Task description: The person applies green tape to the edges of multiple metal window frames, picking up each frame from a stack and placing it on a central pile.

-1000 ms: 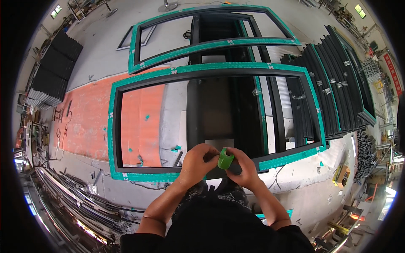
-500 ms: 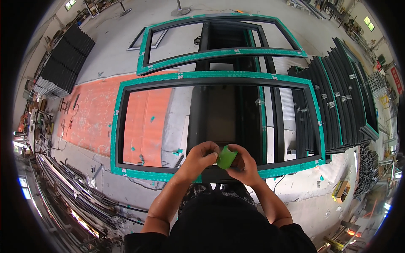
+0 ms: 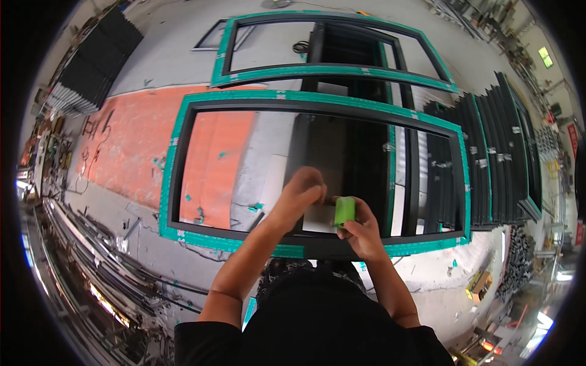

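My right hand [image 3: 361, 230] holds a small bright green roll [image 3: 345, 211], which looks like tape, upright between thumb and fingers. To its left and a bit farther off, my left hand [image 3: 305, 188] is raised, fingers curled together and blurred. Whatever the left fingers may pinch is hidden. Both hands are over the near side of a large dark rectangular frame [image 3: 232, 239], whose face carries teal-green printed tape. At the middle of its near bar, a stretch of dark surface [image 3: 337, 249] shows between taped lengths.
Beyond lies a second taped frame [image 3: 342, 73]. Dark frames stand stacked at the right [image 3: 494, 152] and far left [image 3: 94, 61]. An orange-red sheet [image 3: 134, 146] covers floor at left, long metal profiles [image 3: 104, 274] lie lower left, and a yellow box [image 3: 479, 285] sits lower right.
My left hand has moved up and away from the green roll, which both hands were touching before. The roll now stands upright in my right hand. The whole view has shifted slightly.
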`<move>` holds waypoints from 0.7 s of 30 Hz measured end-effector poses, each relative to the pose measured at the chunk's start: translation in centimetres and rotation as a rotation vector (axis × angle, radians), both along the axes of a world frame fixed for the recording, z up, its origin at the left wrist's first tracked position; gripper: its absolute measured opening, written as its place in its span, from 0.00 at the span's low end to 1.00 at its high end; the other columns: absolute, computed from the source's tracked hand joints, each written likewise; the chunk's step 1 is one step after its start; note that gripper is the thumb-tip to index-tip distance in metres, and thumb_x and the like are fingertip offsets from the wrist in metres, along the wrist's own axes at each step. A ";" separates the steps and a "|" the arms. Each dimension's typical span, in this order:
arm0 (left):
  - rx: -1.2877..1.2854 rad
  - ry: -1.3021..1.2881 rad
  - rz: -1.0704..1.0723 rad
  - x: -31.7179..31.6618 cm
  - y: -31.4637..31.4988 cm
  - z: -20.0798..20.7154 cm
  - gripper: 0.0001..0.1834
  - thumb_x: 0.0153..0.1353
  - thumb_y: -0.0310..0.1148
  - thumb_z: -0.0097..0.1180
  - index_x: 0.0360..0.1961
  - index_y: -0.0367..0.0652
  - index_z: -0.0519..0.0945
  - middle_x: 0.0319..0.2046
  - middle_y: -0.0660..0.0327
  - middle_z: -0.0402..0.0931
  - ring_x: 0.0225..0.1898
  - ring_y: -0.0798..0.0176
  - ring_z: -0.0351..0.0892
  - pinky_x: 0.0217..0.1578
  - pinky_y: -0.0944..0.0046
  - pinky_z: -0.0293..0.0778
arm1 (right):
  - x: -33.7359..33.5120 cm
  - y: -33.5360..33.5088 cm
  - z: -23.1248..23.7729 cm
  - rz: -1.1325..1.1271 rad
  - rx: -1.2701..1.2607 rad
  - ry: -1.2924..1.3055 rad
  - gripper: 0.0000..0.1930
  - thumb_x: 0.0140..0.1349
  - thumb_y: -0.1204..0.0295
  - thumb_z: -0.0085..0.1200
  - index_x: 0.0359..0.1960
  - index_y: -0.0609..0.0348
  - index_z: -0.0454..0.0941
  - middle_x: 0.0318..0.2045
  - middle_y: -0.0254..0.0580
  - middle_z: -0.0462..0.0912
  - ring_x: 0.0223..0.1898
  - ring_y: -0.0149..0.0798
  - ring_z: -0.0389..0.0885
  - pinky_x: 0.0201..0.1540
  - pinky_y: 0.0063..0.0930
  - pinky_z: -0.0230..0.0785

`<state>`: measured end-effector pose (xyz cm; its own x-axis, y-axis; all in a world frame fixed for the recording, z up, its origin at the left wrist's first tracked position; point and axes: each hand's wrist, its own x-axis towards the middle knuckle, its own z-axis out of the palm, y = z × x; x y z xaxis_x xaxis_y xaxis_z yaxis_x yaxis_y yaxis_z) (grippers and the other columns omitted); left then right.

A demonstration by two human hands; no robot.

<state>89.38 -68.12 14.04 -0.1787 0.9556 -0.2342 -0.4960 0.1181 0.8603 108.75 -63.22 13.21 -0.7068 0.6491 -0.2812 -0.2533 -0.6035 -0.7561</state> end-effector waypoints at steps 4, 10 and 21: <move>0.157 0.251 -0.148 0.0 -0.6 1.1 0.21 0.52 0.18 0.46 0.49 0.42 0.71 0.40 0.60 0.71 0.43 0.64 0.72 0.45 0.66 0.69 | 0.1 0.0 -0.2 0.044 -0.109 0.069 0.29 0.53 0.74 0.60 0.56 0.63 0.62 0.42 0.46 0.76 0.36 0.38 0.80 0.31 0.24 0.72; 0.407 0.943 -0.314 0.0 0.4 3.5 0.15 0.45 0.22 0.58 0.37 0.43 0.80 0.39 0.57 0.74 0.45 0.51 0.72 0.48 0.56 0.68 | 0.8 0.5 -0.3 0.122 -0.121 0.114 0.32 0.55 0.64 0.62 0.57 0.68 0.62 0.39 0.47 0.76 0.36 0.38 0.80 0.31 0.23 0.72; 0.548 1.263 -0.181 3.1 1.1 3.9 0.14 0.42 0.19 0.59 0.33 0.40 0.74 0.33 0.56 0.74 0.39 0.51 0.75 0.39 0.57 0.73 | 2.5 0.6 -1.9 0.069 -0.349 0.072 0.36 0.58 0.46 0.53 0.55 0.68 0.65 0.38 0.43 0.76 0.35 0.35 0.78 0.32 0.21 0.71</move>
